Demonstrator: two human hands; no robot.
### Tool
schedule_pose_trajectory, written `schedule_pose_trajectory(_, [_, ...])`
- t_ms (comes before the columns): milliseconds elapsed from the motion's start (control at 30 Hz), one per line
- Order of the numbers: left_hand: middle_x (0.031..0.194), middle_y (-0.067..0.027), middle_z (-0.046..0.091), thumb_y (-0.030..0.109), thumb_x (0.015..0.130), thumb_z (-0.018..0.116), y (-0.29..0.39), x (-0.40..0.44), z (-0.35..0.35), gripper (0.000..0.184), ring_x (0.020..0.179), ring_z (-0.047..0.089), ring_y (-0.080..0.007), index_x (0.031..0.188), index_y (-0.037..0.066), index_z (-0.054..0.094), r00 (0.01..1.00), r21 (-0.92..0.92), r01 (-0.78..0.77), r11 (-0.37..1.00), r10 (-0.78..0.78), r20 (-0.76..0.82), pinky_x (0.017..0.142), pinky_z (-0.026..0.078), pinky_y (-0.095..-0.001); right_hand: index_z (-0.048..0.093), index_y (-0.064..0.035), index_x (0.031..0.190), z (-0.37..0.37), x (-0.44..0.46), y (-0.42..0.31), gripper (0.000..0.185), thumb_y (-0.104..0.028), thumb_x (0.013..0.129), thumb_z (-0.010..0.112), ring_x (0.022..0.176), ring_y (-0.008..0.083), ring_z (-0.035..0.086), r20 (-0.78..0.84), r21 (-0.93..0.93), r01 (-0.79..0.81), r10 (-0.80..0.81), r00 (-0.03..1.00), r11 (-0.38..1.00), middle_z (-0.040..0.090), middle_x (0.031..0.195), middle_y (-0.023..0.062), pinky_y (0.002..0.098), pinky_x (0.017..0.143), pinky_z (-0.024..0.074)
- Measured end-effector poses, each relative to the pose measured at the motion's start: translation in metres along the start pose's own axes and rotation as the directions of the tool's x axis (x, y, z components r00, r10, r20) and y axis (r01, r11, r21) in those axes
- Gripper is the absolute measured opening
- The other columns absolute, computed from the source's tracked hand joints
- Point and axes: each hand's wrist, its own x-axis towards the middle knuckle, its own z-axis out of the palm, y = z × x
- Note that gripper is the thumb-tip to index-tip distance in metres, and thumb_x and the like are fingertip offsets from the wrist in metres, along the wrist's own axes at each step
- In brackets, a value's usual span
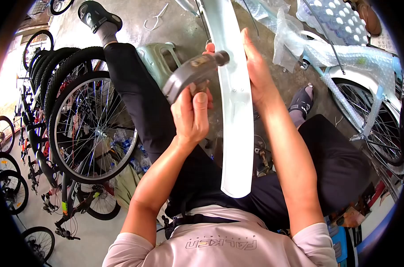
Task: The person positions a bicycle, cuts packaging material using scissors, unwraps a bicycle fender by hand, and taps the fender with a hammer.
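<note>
My left hand (190, 113) is closed around what looks like a hammer (188, 73) with a dark grey curved head, slightly blurred. Its round end reaches the left edge of a long white bicycle fender (236, 133); whether they touch I cannot tell. Around the fender's upper part, my right hand (259, 75) is wrapped, palm along the right edge and fingertips showing at the left edge. The fender stands lengthwise in front of me, its rounded lower end above my lap. Small rivets or screws show near its middle.
On the left, several bicycles and wheels (99, 129) stand close together. A pale green stool-like piece (155, 66) sits beyond my left leg. Right of me lies a bubble-wrapped bicycle frame (344, 93) with a white-fendered wheel. Thin metal stays (156, 18) lie on the concrete floor.
</note>
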Motion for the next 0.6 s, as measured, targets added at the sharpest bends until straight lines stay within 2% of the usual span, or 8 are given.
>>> schedule_pose_trajectory(133, [0.082,-0.0072,0.058,0.04,0.109,0.04,0.015,0.013,-0.004,0.049,0.063,0.052,-0.0135,0.121,-0.006,0.049,0.98,-0.064,-0.186,0.98,0.181,-0.077,0.06,0.042,-0.0266,0.054,-0.0022,0.137,0.005,0.0,-0.001,0.065,-0.056,0.106,0.036,0.109,0.027,0.066,-0.035,0.034,-0.024,0.025,0.999,0.999,0.067,0.119,0.0128,0.0384,0.099,0.0531])
schedule_pose_trajectory(200, [0.081,-0.0083,0.058,0.04,0.109,0.041,0.01,0.014,-0.006,0.049,0.063,0.052,-0.0142,0.121,-0.007,0.048,0.961,-0.017,-0.27,0.963,0.268,-0.061,0.06,0.043,-0.0272,0.051,0.0081,0.135,0.002,0.004,0.003,0.08,-0.064,0.102,0.037,0.11,0.0308,0.066,-0.019,-0.048,0.015,-0.016,1.0,0.999,0.063,0.121,0.0218,0.0435,0.1,0.0513])
schedule_pose_trajectory(233, [0.08,-0.0091,0.059,0.038,0.109,0.041,0.0,0.01,-0.008,0.047,0.063,0.053,-0.0144,0.121,-0.007,0.048,0.947,0.009,-0.32,0.947,0.32,-0.024,0.06,0.043,-0.0277,0.051,0.0081,0.135,0.0,0.005,0.004,0.08,-0.064,0.102,0.037,0.11,0.0308,0.066,-0.019,-0.048,0.018,-0.019,1.0,0.999,0.063,0.121,0.0218,0.0435,0.1,0.0513])
schedule_pose_trajectory(300, [0.08,-0.0105,0.062,0.024,0.107,0.045,-0.022,0.0,-0.006,0.035,0.064,0.056,-0.0165,0.116,-0.009,0.054,0.974,0.139,-0.223,0.965,0.216,0.066,0.061,0.047,-0.0292,0.053,0.0047,0.134,-0.002,0.006,0.005,0.072,-0.059,0.104,0.039,0.108,0.0286,0.067,0.091,0.137,-0.046,0.034,0.995,0.989,0.066,0.117,0.0175,0.0401,0.098,0.0548])
schedule_pose_trajectory(367, [0.078,-0.0081,0.061,0.023,0.107,0.047,-0.027,-0.003,-0.001,0.034,0.063,0.058,-0.0162,0.114,-0.009,0.056,0.975,0.344,-0.219,0.913,0.192,0.111,0.06,0.048,-0.0284,0.052,0.0094,0.132,-0.003,0.003,0.002,0.075,-0.059,0.104,0.039,0.107,0.0288,0.067,0.148,0.158,-0.102,0.079,0.986,0.982,0.066,0.116,0.0196,0.0406,0.097,0.0555])
schedule_pose_trajectory(400, [0.078,-0.0067,0.061,0.024,0.107,0.048,-0.028,-0.006,0.001,0.035,0.063,0.058,-0.014,0.115,-0.009,0.055,0.994,0.275,-0.09,0.957,0.07,0.082,0.059,0.048,-0.0272,0.052,0.0081,0.133,-0.001,0.002,0.004,0.076,-0.061,0.103,0.039,0.108,0.0291,0.067,0.062,0.099,-0.058,0.052,0.997,0.993,0.065,0.118,0.0205,0.0409,0.095,0.0557])
schedule_pose_trajectory(433, [0.078,-0.0067,0.061,0.024,0.107,0.048,-0.026,-0.005,0.0,0.035,0.063,0.058,-0.014,0.115,-0.009,0.055,0.994,0.273,-0.089,0.958,0.069,0.084,0.059,0.048,-0.0272,0.051,0.0069,0.134,0.0,0.002,0.006,0.077,-0.063,0.102,0.039,0.109,0.0294,0.066,-0.022,0.036,-0.019,0.02,1.0,0.999,0.063,0.119,0.0214,0.0413,0.092,0.0559])
schedule_pose_trajectory(600, [0.081,-0.0067,0.062,0.024,0.107,0.043,0.002,0.0,-0.008,0.035,0.065,0.057,-0.0128,0.117,-0.007,0.055,0.98,0.127,-0.196,0.972,0.197,0.003,0.059,0.046,-0.0255,0.05,0.0048,0.137,0.008,0.003,0.005,0.075,-0.061,0.104,0.036,0.109,0.028,0.066,-0.021,0.044,0.005,-0.004,1.0,0.999,0.064,0.119,0.0197,0.0397,0.095,0.0541])
